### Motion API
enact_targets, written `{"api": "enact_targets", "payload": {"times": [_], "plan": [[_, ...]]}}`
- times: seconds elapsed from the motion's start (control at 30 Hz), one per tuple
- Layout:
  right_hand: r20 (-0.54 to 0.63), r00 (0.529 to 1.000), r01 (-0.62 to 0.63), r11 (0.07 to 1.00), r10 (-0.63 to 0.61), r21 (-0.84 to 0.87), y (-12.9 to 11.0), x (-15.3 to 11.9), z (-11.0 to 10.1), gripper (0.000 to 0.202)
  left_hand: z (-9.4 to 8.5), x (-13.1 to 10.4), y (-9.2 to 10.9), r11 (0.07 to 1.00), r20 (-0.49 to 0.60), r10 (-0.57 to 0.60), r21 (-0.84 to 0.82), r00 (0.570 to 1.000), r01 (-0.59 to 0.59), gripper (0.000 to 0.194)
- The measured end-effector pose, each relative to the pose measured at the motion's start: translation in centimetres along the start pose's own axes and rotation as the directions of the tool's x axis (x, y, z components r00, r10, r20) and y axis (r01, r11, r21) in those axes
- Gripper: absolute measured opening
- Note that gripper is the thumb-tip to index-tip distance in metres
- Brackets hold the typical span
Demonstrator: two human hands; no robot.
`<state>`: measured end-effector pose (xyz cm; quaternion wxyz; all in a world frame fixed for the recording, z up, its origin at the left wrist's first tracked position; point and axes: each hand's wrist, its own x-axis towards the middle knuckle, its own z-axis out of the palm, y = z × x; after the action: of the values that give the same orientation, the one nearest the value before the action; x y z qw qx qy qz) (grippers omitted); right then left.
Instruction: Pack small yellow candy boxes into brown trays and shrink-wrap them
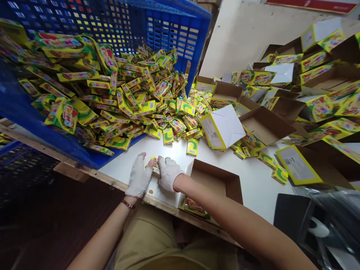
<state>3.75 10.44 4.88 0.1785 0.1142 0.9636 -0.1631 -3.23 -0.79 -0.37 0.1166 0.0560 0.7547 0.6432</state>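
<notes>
My left hand point(140, 175) and my right hand point(169, 173) wear white gloves with bare fingertips. Between them, on the white tabletop, is a short row of small yellow-green boxes point(154, 165). My left thumb presses its left side, while the right fingers grip the other side; part of the row is hidden by my fingers. Beneath my right forearm lies an open brown carton point(213, 176), with colourful printing on its near wall. A loose small box point(192, 147) rests on the table beyond my right hand.
A tilted blue crate point(197, 45) on the left spills many similar boxes point(135, 93) over the table point(253, 176). A white-ended carton point(223, 127) stands past the open one. More open cartons point(267, 123) are piled at right. A wooden edge point(112, 182) runs along the front.
</notes>
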Motion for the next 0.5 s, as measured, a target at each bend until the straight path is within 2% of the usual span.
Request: {"api": "enact_targets", "payload": {"times": [0.07,0.13,0.23,0.3,0.37,0.43,0.5], "plan": [[-0.084,0.996,0.011,1.000,-0.012,-0.003,-0.4,0.5,0.7,0.077,0.7,0.4,0.4,0.998,0.063,-0.015,-0.057,0.998,0.019,0.046],[-0.118,0.993,0.011,0.994,0.002,0.106,-0.3,0.8,0.4,0.064,1.2,0.4,1.3,0.992,0.124,-0.048,-0.113,0.991,0.062,0.050],[-0.159,0.987,0.088,0.923,-0.029,0.374,1.7,-0.6,-2.6,0.048,1.3,-0.3,3.1,0.936,0.173,-0.093,-0.320,0.981,0.145,0.060],[-0.222,0.970,0.212,0.789,-0.099,0.576,4.3,-3.2,-5.3,0.041,1.3,-1.0,4.1,0.880,0.181,-0.126,-0.434,0.975,0.194,0.058],[-0.261,0.961,0.260,0.626,-0.092,0.735,7.6,-6.7,-7.7,0.040,1.8,-2.0,4.4,0.861,0.218,-0.166,-0.444,0.962,0.249,0.053],[-0.216,0.976,0.186,0.561,-0.013,0.807,11.1,-10.0,-8.6,0.043,3.0,-3.3,3.8,0.855,0.305,-0.198,-0.412,0.931,0.317,0.052],[-0.069,0.997,0.043,0.524,0.030,0.851,14.2,-12.1,-7.9,0.043,4.9,-4.7,2.6,0.855,0.401,-0.191,-0.381,0.896,0.353,0.056]]}}
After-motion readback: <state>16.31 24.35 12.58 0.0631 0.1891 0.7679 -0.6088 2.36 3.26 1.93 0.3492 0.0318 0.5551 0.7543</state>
